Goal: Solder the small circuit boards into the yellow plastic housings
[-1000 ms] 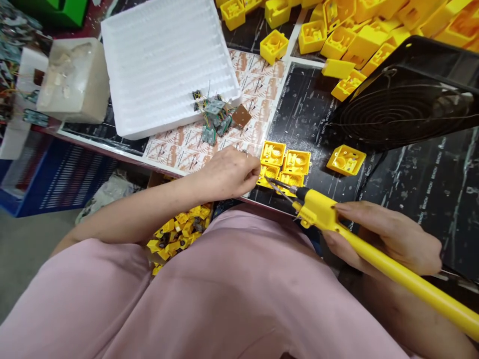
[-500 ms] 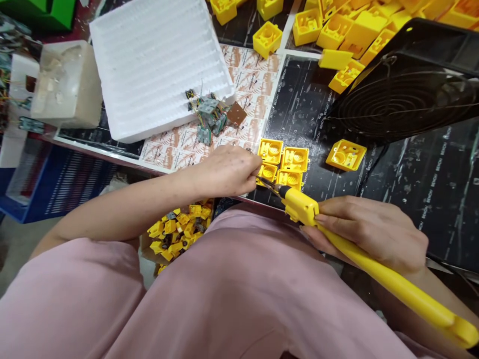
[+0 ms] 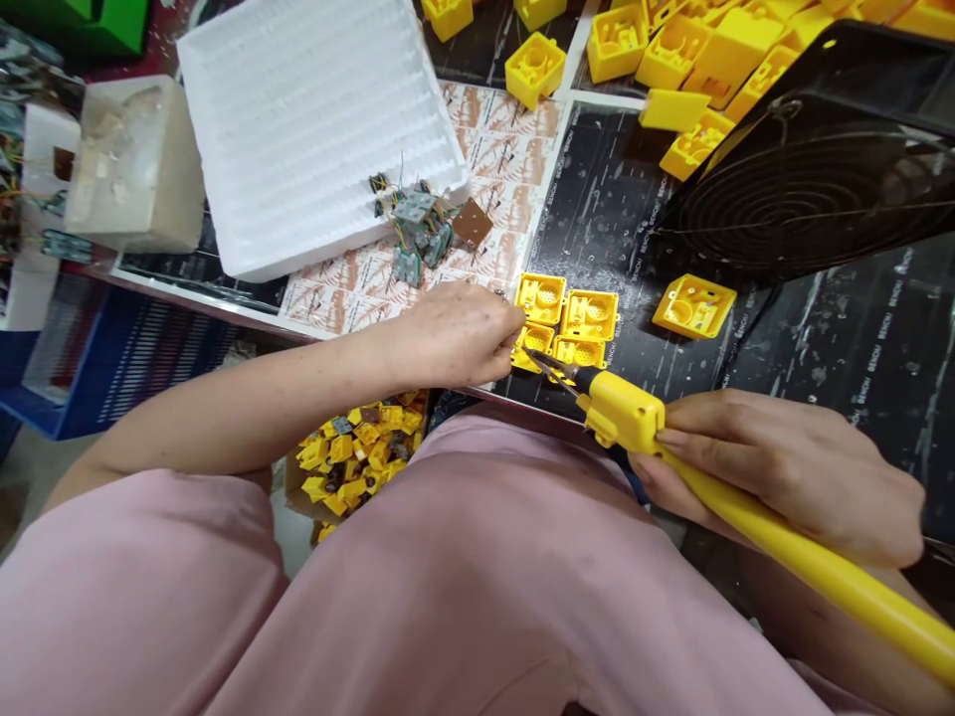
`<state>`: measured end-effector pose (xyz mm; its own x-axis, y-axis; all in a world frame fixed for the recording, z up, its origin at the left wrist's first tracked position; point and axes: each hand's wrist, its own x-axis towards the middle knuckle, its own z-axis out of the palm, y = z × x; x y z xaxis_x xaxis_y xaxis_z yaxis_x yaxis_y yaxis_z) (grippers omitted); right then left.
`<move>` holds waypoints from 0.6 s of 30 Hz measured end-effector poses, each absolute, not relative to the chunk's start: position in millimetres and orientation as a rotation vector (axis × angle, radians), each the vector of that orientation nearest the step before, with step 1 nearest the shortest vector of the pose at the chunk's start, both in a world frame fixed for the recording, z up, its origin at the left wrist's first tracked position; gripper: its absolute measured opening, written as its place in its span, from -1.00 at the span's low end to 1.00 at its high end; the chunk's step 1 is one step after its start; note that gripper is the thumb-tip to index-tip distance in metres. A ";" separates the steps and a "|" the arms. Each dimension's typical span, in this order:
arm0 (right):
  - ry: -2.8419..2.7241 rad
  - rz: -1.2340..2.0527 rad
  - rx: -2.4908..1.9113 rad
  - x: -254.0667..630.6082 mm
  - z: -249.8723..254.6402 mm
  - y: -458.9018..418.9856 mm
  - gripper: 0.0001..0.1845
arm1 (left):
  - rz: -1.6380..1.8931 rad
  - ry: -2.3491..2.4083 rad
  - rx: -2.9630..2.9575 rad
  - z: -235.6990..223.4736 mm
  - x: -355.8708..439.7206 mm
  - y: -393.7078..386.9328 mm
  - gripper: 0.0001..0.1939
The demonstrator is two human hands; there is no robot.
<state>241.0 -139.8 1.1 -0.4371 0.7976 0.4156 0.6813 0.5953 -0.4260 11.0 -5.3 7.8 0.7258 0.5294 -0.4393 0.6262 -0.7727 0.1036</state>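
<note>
My right hand (image 3: 791, 467) grips a long yellow soldering iron (image 3: 623, 408) with a black collar and a thin metal tip. That tip reaches over the front pair of small open yellow housings (image 3: 589, 316), which stand in a tight group near the table edge. My left hand (image 3: 477, 333) is closed in a fist at the left side of this group. Its fingertips are hidden, so what they hold, if anything, cannot be made out. Just beyond it lies a bunch of small circuit boards (image 3: 422, 224) with thin wires, partly against a white foam tray (image 3: 320, 119).
A black fan (image 3: 806, 189) stands at the right, with a single yellow housing (image 3: 693, 306) before it. More yellow housings (image 3: 675, 50) are heaped at the back. Left are a whitish block (image 3: 134, 169) and a blue crate (image 3: 149, 348). Below the table a box holds yellow parts (image 3: 358, 452).
My right hand and the soldering iron have shifted right, drawing the tip slightly away from my left hand. My left hand stays closed in nearly the same place.
</note>
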 end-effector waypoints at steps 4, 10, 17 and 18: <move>-2.246 0.201 -1.075 233.7 -0.9 -130.8 -0.79 | -0.585 0.899 2.705 8.2 10.0 -6.2 -0.77; -2.184 0.281 -1.144 241.9 0.8 -139.1 -0.77 | -0.564 0.888 2.715 6.6 10.1 -6.3 -0.76; -2.114 0.196 -1.203 249.0 -4.9 -146.4 -0.60 | -0.574 0.878 2.740 6.0 10.5 -5.3 -0.75; -2.099 0.193 -1.210 248.2 -5.6 -146.1 -0.59 | -0.577 0.888 2.745 5.9 10.4 -5.4 -0.75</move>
<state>248.2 -146.1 -5.6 -0.3222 0.8075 0.4941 0.7036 0.5535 -0.4457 10.4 -5.4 5.9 0.7432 0.5190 -0.4223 0.5966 -0.7997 0.0672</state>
